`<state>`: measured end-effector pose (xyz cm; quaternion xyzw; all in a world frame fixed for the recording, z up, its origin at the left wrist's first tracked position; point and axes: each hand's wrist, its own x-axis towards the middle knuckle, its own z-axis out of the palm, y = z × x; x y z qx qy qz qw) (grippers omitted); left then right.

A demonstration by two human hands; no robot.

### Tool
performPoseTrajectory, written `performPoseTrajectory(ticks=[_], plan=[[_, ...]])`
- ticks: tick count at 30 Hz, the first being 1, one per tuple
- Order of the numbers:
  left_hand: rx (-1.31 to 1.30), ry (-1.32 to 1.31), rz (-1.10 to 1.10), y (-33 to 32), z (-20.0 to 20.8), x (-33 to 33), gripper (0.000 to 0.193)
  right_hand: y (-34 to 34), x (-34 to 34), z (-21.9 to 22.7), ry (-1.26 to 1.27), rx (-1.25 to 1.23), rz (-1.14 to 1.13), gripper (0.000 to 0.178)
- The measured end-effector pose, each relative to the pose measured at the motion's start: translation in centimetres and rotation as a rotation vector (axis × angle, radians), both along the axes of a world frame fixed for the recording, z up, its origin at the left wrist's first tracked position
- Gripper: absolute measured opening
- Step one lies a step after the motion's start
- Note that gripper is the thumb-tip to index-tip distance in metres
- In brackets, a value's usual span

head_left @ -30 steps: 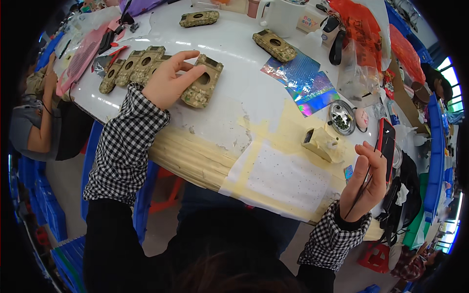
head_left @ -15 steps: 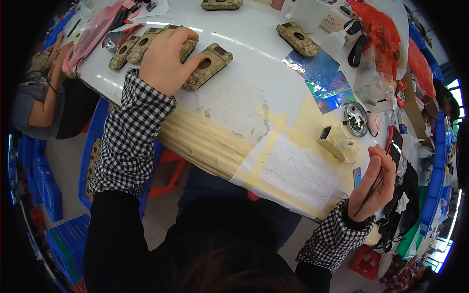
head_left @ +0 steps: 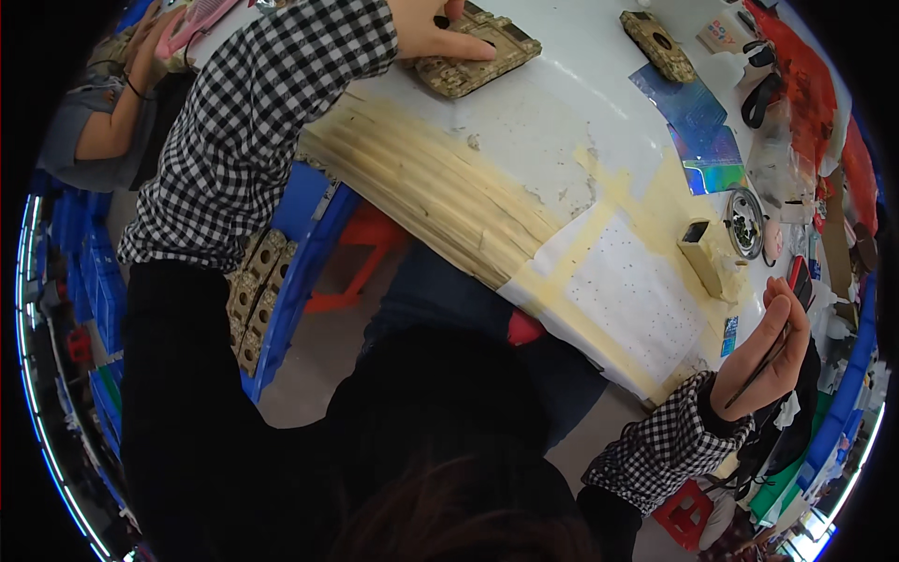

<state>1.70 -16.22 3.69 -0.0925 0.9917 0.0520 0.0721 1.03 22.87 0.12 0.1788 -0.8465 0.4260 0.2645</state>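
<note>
Camouflage hull (head_left: 473,71) right of your left hand (head_left: 426,26), under thumb, near front edge of bench (head_left: 552,117); can't tell grip. Right hand (head_left: 766,361) curled round 1 dark tool (head_left: 749,379).

The head view looks from the wearer's own head, through the left of two side-by-side fisheye cameras, steeply down and somewhat forward over the table (head_left: 524,112). It sits close above both hands: the left hand (head_left: 421,30) is cut by the upper edge, while the right hand (head_left: 773,361) lies inside the frame. Below and between the hands, the wearer's dark torso (head_left: 449,403) and lap (head_left: 435,295) appear from overhead. The wide lens reaches well past them; far left of the left hand, a light strip (head_left: 26,347) bends along the round rim.
</note>
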Motion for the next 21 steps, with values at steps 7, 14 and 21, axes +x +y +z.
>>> performPoseTrajectory(ticks=[7,14,21], plan=[[-0.167,-0.126,0.039,0.0,0.8,-1.9,0.086,0.4,-0.3,-0.1,0.017,0.000,0.026,0.019],[-0.138,0.079,0.060,-0.9,1.5,-1.7,0.083,0.6,-0.3,-0.2,0.018,-0.025,0.031,0.018],[0.162,0.510,0.197,-5.9,5.2,0.4,0.057,0.6,-0.2,0.0,0.066,0.047,0.037,0.014]])
